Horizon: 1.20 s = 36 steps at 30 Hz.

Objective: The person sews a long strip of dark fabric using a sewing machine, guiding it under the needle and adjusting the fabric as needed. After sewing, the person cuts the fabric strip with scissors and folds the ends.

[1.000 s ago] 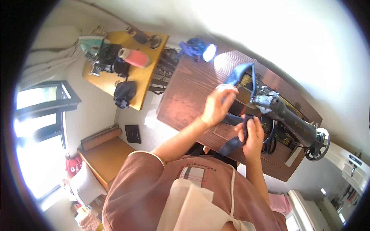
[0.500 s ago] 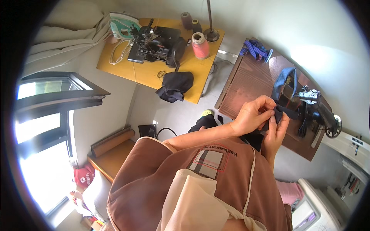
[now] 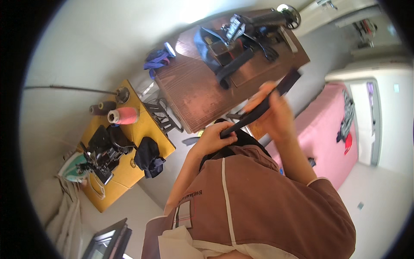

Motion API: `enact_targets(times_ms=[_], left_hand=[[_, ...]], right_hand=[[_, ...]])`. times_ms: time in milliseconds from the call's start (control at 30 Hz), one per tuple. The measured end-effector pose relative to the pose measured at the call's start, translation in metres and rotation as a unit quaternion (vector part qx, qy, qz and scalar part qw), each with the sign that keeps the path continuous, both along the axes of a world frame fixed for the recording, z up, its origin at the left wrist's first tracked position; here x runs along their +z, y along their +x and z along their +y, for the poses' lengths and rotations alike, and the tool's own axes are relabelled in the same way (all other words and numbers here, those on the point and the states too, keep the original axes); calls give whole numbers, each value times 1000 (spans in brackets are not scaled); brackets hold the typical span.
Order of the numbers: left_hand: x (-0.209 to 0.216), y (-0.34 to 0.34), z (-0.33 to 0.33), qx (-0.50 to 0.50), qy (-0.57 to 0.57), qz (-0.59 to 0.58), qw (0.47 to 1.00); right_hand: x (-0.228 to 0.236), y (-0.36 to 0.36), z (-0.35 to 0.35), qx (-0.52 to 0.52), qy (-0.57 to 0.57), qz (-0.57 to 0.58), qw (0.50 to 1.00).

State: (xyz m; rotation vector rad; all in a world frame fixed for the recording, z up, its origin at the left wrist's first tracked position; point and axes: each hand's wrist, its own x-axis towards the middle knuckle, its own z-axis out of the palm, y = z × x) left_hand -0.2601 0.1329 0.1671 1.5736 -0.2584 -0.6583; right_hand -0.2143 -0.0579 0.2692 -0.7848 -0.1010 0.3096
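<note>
A long dark fabric strip stretches slantwise between my two hands in front of my body. My left hand pinches its lower end, fingers closed. Farther up, my right hand has the strip between thumb and fingers; this hand is smeared by motion. The strip's far end sticks out past it, up and to the right. Beyond my hands stands a brown wooden table. A black sewing machine is on it, and another dark strip lies near the machine.
Blue cloth and striped purple-blue ties lie on the brown table. At left, a yellow table bears another black machine, a pink thread cone, an iron and dark cloth. A pink-covered bed stands right.
My view has swung to the right, bringing the pink bed in. My hands have moved apart from a close pinch, and the dark strip is now stretched out between them.
</note>
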Motion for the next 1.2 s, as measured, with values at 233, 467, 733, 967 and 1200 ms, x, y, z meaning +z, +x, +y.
enact_targets(times_ms=[233,467,733,967,1200], left_hand=[[-80,24,-18,87,8,151,985],[-59,181,-50,209,269,-201,919],[-88,285,6,411,126,-47,902],[-99,322,13,89,437,-468,763],[-133,348,-13,19,483,-468,740]], right_hand=[[-3,9,-155,-386,-160,-37,908],[-105,-2,-139,-273,-242,195,911],[-173,78,-73,11,-467,57,882],[-193,197,-167,-170,-761,-152,607],[-227,272,-177,-4,-888,-159,431]])
